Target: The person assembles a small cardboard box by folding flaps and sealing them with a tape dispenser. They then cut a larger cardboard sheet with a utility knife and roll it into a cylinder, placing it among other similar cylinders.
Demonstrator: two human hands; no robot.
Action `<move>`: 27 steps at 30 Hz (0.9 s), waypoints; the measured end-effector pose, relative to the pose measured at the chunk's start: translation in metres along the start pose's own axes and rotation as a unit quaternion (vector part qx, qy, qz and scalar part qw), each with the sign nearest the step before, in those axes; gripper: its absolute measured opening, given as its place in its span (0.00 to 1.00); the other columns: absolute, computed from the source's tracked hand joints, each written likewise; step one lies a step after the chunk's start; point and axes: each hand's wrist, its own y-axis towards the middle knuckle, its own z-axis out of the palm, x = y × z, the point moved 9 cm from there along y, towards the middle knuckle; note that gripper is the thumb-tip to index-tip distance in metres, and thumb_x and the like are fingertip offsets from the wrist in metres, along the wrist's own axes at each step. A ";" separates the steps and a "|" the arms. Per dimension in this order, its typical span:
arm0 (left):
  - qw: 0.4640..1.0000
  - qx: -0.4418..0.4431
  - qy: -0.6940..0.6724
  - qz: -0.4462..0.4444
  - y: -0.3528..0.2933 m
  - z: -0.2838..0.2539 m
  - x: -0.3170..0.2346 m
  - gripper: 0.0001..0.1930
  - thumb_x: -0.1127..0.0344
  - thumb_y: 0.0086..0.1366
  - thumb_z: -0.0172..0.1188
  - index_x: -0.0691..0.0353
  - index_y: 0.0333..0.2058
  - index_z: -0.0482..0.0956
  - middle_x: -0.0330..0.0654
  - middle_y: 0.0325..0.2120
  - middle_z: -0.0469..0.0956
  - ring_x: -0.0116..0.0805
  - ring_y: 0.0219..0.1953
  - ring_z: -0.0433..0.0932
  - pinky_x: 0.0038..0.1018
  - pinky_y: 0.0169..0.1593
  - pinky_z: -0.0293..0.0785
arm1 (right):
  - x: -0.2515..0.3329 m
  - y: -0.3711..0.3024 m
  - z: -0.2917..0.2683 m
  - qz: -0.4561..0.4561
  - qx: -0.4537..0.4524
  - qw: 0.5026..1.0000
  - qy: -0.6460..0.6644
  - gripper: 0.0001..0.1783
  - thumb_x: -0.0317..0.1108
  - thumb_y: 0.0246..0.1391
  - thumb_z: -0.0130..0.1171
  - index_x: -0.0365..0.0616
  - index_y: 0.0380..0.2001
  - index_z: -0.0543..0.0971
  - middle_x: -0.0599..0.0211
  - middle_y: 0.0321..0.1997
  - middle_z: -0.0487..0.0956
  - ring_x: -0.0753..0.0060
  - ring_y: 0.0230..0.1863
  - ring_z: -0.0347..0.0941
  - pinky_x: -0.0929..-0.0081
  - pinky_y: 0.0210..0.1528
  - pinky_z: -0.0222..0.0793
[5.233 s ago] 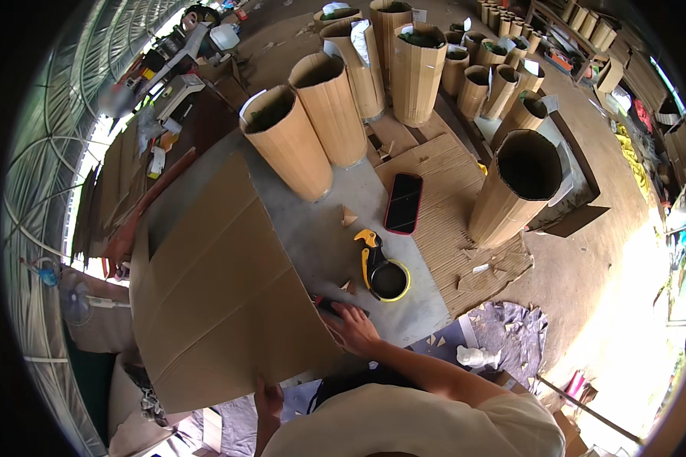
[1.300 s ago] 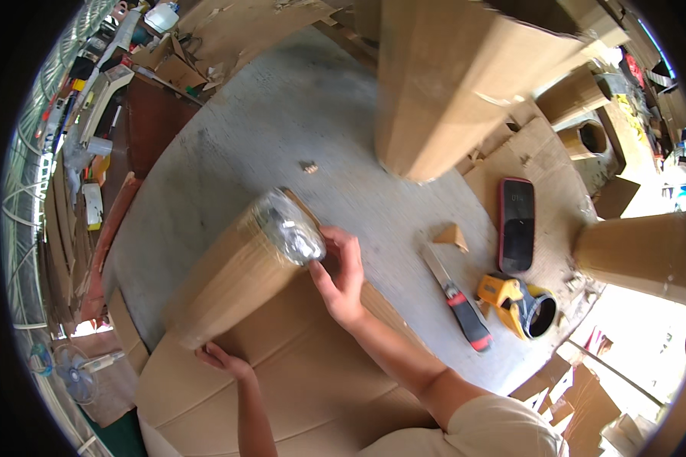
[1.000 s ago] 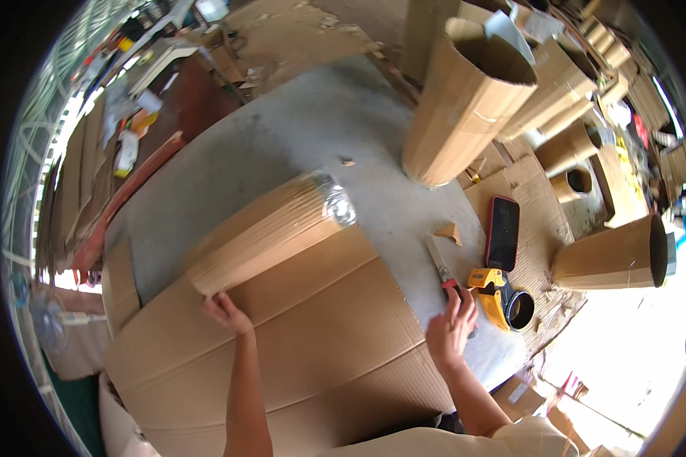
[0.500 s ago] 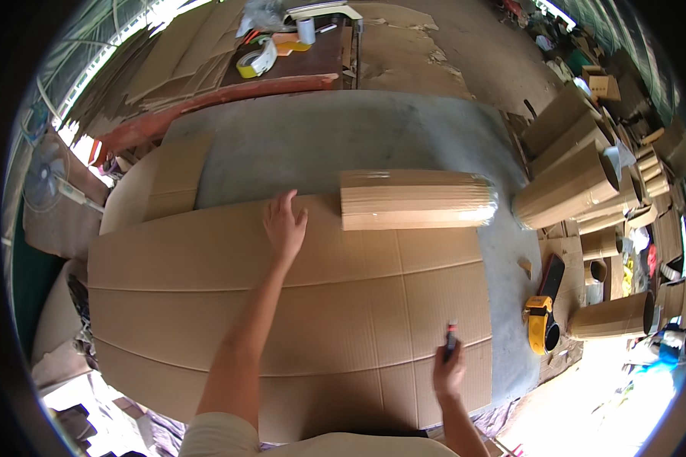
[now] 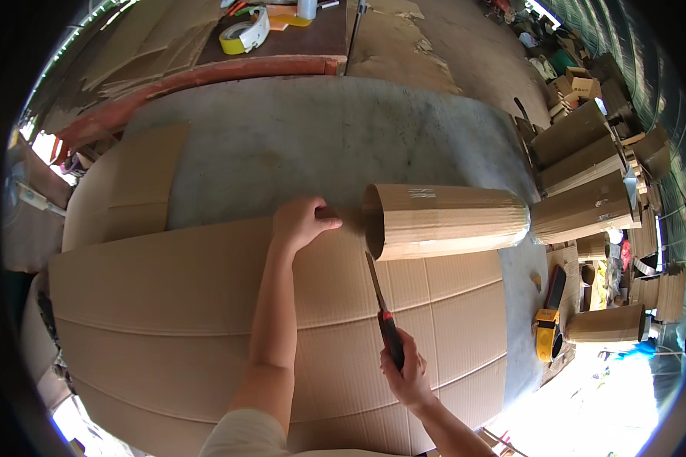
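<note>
My right hand (image 5: 408, 371) grips a knife (image 5: 389, 331) with a black and red handle. Its long, narrow blade points away from me, the tip close to the near rim of a cardboard tube's open left end. That tube (image 5: 453, 222) lies on its side, partly over the front cardboard sheet (image 5: 206, 286). Left of its opening, my left hand (image 5: 303, 222) is closed, fingers curled in and thumb toward the tube. Whether anything small is in those fingers is hidden. The creased, flat sheet spreads beneath both forearms.
A grey tabletop (image 5: 282, 137) lies beyond the sheet. More cardboard tubes (image 5: 587, 212) stand at the right, near a black and yellow tape dispenser (image 5: 547, 327). On a brown table at the far side are a tape roll (image 5: 244, 32) and small items. Another cardboard piece (image 5: 141, 175) lies left.
The tube has swung so its open left end shows. My right hand brought the knife left and forward to it. My left hand's fingers, spread before, are now curled.
</note>
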 end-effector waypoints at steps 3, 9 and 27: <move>0.999 0.007 -0.033 -0.013 0.006 0.003 0.008 0.20 0.51 0.47 0.64 0.62 0.32 0.77 0.45 0.29 0.78 0.40 0.32 0.76 0.31 0.35 0.70 | 0.030 0.022 0.007 -0.014 0.013 1.000 -0.009 0.28 0.21 0.51 0.48 0.39 0.56 0.57 0.57 0.32 0.73 0.67 0.29 0.73 0.73 0.32 0.70; 1.000 0.013 -0.018 -0.014 0.002 -0.001 0.003 0.17 0.51 0.50 0.60 0.58 0.31 0.78 0.42 0.25 0.77 0.40 0.30 0.76 0.33 0.34 0.70 | 0.065 0.068 0.021 -0.028 0.002 0.997 -0.078 0.30 0.21 0.53 0.46 0.39 0.59 0.53 0.48 0.35 0.74 0.54 0.32 0.75 0.65 0.32 0.72; 1.000 -0.013 -0.002 -0.008 0.000 -0.004 0.001 0.14 0.52 0.53 0.56 0.57 0.27 0.77 0.42 0.23 0.77 0.41 0.29 0.76 0.34 0.32 0.70 | 0.084 0.118 0.037 -0.111 0.005 0.971 -0.214 0.31 0.21 0.49 0.46 0.42 0.59 0.56 0.49 0.21 0.73 0.52 0.23 0.74 0.61 0.24 0.71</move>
